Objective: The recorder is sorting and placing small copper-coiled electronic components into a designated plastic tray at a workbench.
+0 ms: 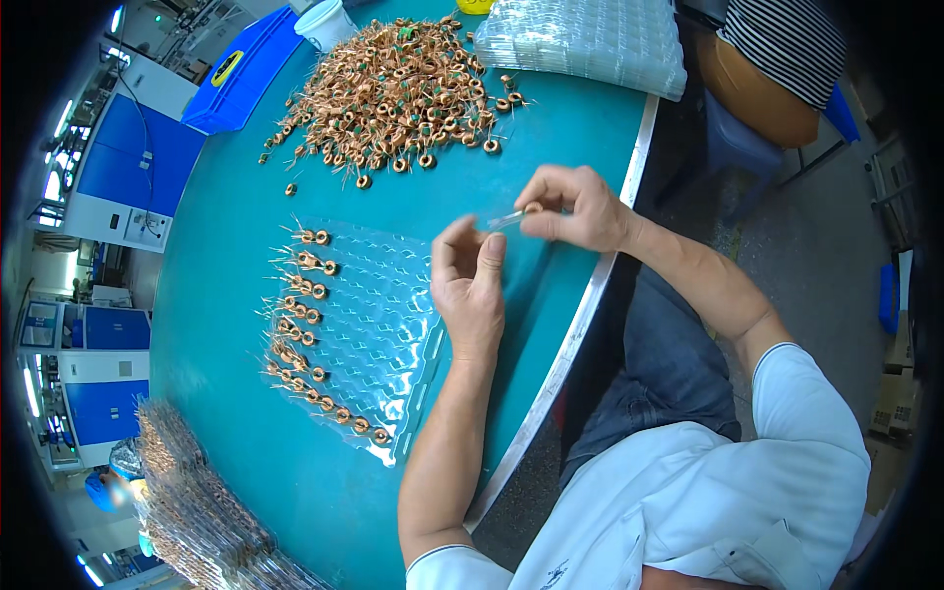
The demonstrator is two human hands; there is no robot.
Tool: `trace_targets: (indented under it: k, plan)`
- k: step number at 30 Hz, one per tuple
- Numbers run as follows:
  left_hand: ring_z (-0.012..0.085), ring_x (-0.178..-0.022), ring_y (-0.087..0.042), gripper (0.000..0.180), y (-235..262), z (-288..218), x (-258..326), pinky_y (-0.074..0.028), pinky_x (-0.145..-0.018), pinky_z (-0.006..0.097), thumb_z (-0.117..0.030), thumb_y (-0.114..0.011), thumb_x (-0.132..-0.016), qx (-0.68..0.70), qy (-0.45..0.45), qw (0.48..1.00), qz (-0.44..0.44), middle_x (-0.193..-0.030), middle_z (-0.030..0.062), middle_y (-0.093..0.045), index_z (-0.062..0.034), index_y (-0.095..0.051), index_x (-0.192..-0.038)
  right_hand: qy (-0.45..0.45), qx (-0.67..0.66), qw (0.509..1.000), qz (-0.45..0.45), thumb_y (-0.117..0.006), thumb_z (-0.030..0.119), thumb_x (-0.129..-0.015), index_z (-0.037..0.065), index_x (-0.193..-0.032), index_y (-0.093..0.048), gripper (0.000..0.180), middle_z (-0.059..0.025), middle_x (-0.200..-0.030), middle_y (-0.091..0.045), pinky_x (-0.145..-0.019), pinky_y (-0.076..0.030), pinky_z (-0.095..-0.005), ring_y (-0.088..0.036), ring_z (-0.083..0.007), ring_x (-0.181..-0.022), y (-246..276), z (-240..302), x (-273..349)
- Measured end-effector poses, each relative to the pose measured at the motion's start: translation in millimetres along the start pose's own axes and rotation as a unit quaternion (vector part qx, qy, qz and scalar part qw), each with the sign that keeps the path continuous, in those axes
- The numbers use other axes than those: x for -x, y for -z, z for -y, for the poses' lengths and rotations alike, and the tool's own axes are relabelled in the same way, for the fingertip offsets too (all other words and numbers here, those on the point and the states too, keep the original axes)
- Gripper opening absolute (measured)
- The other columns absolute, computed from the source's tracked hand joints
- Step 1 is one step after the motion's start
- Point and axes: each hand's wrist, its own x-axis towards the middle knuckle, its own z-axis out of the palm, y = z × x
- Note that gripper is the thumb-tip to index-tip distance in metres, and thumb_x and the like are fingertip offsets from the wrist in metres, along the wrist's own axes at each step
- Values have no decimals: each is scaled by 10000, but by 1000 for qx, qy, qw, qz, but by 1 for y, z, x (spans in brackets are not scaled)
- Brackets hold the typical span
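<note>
Pinched between the thumb and fingers of my right hand [582,210] is a small copper-wound ring coil [532,208]. Its thin wire leads point left toward my left hand [470,285], whose thumb and fingers stand apart around the lead ends; the fingertips are blurred, and I see no firm grip there. Left of my left hand lies a clear plastic blister tray [379,315] flat on the table. Copper coils [313,315] fill the pockets along its left side, leads pointing left, while its other pockets hold nothing.
A big heap of coils [393,93] covers the far part of the green table [226,324]. Behind it are a blue bin [244,74], a white bucket [324,25] and stacked clear trays [585,37]. Filled trays [202,501] pile up at lower left. A person [777,59] sits at far right.
</note>
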Motion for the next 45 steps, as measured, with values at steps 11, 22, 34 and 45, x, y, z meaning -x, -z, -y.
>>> trace_targets:
  k: [11, 22, 34, 45]
  plan:
    - [129, -772, -630, 174, -13, -1, 5, -517, -660, 263, -55, -725, -871, -166, -151, 974, 15, -949, 73, -654, -31, -688, -1039, -107, -23, 994, 5, -573, 330, -989, 23, -850, -659, 348, -41, -639, -635, -465, -474, -206, -577, -72, -499, 8, -2, -3]
    - [115, -729, -616, 100, -10, 3, 5, -501, -632, 253, -71, -694, -904, -126, -48, 990, -43, -864, 73, -655, -15, -703, -987, -66, 45, 996, 49, -658, 268, -942, 48, -1042, -644, 242, -22, -552, -587, -486, -436, -219, -564, -71, -487, 2, 7, 1]
    - [90, -716, -554, 85, -11, 2, 5, -439, -574, 224, -108, -679, -927, -272, -206, 938, -56, -836, 32, -625, -26, -671, -905, 13, 143, 986, 84, -815, 158, -768, 27, -952, -667, 270, -31, -738, -646, -573, -473, -259, -607, -102, -631, 7, -3, 2]
    - [56, -564, -505, 185, -14, -3, 7, -408, -465, 199, -182, -642, -967, -10, -28, 998, -52, -771, 41, -623, -23, -562, -1015, 138, 178, 974, 22, -826, 104, -746, 27, -937, -662, 263, -52, -752, -644, -562, -496, -267, -636, -127, -640, 2, 2, 7]
